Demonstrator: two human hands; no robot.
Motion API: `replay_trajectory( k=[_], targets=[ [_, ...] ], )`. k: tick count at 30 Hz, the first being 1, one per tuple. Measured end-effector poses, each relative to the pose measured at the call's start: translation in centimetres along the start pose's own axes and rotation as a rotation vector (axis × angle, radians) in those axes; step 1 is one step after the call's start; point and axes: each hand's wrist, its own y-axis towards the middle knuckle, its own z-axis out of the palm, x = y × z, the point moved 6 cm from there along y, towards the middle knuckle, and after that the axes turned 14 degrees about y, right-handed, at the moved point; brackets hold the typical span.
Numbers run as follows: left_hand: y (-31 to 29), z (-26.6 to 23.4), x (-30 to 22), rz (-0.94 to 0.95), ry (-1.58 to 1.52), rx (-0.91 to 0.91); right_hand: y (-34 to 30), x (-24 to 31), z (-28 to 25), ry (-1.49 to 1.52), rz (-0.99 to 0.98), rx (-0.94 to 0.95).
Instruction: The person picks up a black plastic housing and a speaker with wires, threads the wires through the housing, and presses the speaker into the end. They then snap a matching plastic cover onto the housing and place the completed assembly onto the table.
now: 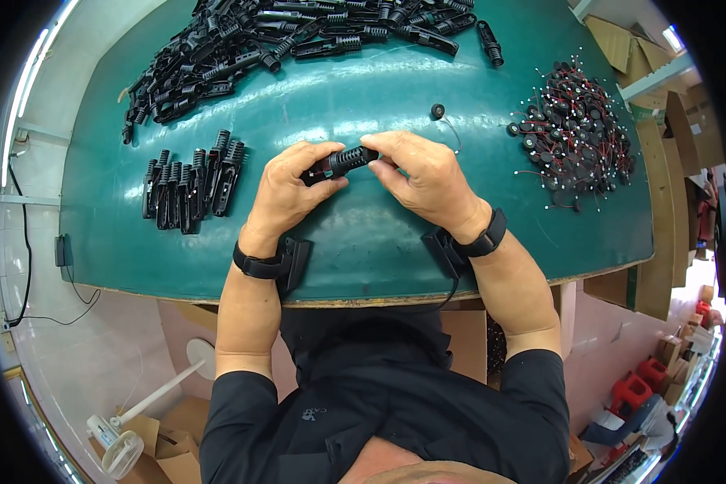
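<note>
Between my hands, over the middle of the table, is a black plastic housing with a ribbed, slotted barrel. It lies nearly level, its right end slightly raised. My left hand is closed round its left end, fingers and thumb on opposite sides. The thumb and fingertips of my right hand pinch the right end, where something small and black shows; I cannot tell whether it is a separate piece. A single round black part with a thin wire rests on the table beyond my right hand.
A large heap of similar black housings covers the far left and middle of the green table. Several more stand in a loose row at left. Wired round black parts are piled at right. Cardboard boxes border the right edge.
</note>
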Motion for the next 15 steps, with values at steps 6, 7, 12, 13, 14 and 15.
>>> replay_trajectory(
  k=[6,7,12,13,14,15],
  targets=[
    [-0.22,0.02,0.27,0.010,-0.002,-0.003,0.22,-0.37,0.34,0.038,0.007,0.046],
    [-0.21,0.02,0.34,0.007,-0.010,0.000,0.23,-0.40,0.37,0.039,0.007,0.047],
    [-0.33,0.01,0.59,0.000,-0.037,0.014,0.19,-0.63,0.40,0.086,0.058,0.041],
    [-0.39,-0.03,0.65,-0.001,-0.041,0.018,0.19,-0.75,0.47,0.099,0.090,0.038],
    [-0.44,-0.13,0.69,-0.003,-0.041,0.017,0.16,-0.88,0.57,0.112,0.122,0.036],
    [-0.47,-0.18,0.72,-0.009,-0.050,0.029,0.11,-0.82,0.74,0.113,0.122,0.037]
  ],
)
